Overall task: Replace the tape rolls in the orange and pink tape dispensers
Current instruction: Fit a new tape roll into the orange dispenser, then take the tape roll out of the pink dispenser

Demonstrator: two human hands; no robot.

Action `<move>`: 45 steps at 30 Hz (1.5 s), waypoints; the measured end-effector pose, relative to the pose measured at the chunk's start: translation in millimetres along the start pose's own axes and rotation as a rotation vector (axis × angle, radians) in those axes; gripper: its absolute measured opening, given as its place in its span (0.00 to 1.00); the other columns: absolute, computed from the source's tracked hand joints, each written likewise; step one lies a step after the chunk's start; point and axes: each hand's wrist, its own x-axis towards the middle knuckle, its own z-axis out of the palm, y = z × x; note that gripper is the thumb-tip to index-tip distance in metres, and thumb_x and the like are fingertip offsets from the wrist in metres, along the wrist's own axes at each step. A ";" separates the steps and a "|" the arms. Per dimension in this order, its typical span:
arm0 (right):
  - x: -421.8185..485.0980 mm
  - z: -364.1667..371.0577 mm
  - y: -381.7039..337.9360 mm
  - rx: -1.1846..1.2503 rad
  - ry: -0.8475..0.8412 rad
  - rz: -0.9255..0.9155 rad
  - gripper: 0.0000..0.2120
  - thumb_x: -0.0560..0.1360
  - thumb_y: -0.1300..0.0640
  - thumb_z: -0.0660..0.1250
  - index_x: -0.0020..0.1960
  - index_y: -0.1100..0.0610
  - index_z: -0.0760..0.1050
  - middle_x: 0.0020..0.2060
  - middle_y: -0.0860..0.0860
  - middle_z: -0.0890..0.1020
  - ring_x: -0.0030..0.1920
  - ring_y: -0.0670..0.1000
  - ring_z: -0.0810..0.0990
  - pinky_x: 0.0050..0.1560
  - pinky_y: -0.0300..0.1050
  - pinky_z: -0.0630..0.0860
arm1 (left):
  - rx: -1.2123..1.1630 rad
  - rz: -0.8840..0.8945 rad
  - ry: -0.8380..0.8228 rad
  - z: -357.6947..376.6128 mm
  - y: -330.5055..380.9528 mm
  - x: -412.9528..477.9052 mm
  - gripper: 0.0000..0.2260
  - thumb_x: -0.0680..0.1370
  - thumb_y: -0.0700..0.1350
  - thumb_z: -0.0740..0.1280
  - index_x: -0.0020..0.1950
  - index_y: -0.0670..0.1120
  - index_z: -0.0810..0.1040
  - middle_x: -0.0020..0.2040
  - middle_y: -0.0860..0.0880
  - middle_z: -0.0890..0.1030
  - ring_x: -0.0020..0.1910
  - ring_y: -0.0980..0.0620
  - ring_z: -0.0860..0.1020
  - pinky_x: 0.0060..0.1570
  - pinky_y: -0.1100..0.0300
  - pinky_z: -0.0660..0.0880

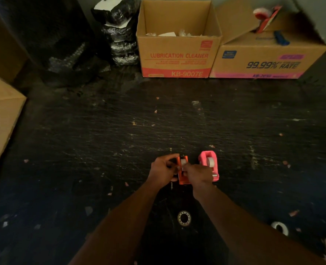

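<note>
The orange tape dispenser [183,179] stands on the dark scratched floor between my hands, with a white tape roll [183,163] in its cradle. My left hand [163,172] grips the dispenser's left side. My right hand [197,175] pinches at the roll from the right, fingers closed on it. Just to the right stands the pink tape dispenser [209,162], a white roll [210,162] seated in it. A spare tape roll [280,227] lies on the floor at the lower right. A ring-shaped empty core [184,218] lies between my forearms.
Two open cardboard boxes stand at the back: "Lubrication Cleaner" [178,60] and one marked "99.99% rate" [269,62]. Black wrapped bundles [120,35] are stacked to their left. A brown carton [1,119] juts in at the left edge. Small paper scraps litter the floor.
</note>
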 end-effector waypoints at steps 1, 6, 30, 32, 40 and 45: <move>0.0 -0.6 4.3 0.011 -0.006 -0.006 0.13 0.77 0.54 0.68 0.36 0.57 0.75 0.39 0.55 0.82 0.46 0.56 0.80 0.57 0.56 0.78 | 0.009 0.003 0.003 0.5 0.0 -0.1 0.23 0.77 0.34 0.70 0.70 0.50 0.77 0.47 0.47 0.83 0.48 0.48 0.84 0.42 0.52 0.85; -4.3 -9.9 30.9 0.007 -0.078 -0.075 0.07 0.72 0.56 0.70 0.36 0.57 0.81 0.35 0.54 0.83 0.36 0.51 0.81 0.43 0.48 0.80 | 0.029 0.009 0.027 2.9 1.8 -2.2 0.23 0.77 0.33 0.69 0.71 0.50 0.76 0.53 0.42 0.83 0.44 0.50 0.84 0.34 0.59 0.84; -9.5 -11.9 73.8 -0.018 0.049 -0.060 0.09 0.76 0.56 0.69 0.37 0.55 0.80 0.39 0.57 0.85 0.38 0.53 0.81 0.47 0.55 0.81 | 0.098 0.010 0.035 4.5 6.8 -8.8 0.25 0.78 0.35 0.69 0.73 0.52 0.73 0.59 0.43 0.82 0.54 0.45 0.85 0.47 0.51 0.85; -7.1 -11.9 76.9 -0.037 0.071 -0.060 0.09 0.75 0.55 0.69 0.37 0.55 0.81 0.39 0.57 0.85 0.39 0.55 0.83 0.48 0.58 0.81 | 0.112 0.008 0.027 3.9 7.6 -9.8 0.25 0.79 0.36 0.69 0.74 0.53 0.73 0.61 0.43 0.82 0.55 0.46 0.84 0.47 0.52 0.85; 6.7 -25.8 75.1 -0.125 0.085 0.044 0.10 0.73 0.51 0.72 0.36 0.55 0.80 0.38 0.57 0.85 0.39 0.56 0.85 0.45 0.54 0.83 | 0.189 0.024 0.049 0.3 14.5 -13.3 0.25 0.78 0.38 0.70 0.73 0.53 0.73 0.58 0.45 0.83 0.54 0.48 0.84 0.47 0.55 0.84; 14.4 -57.1 57.1 -0.244 0.178 -0.002 0.11 0.74 0.49 0.68 0.43 0.57 0.80 0.39 0.56 0.84 0.38 0.55 0.84 0.39 0.51 0.83 | 0.376 0.098 0.139 -2.0 19.9 -16.1 0.23 0.78 0.45 0.71 0.73 0.54 0.73 0.60 0.48 0.84 0.54 0.53 0.82 0.56 0.54 0.82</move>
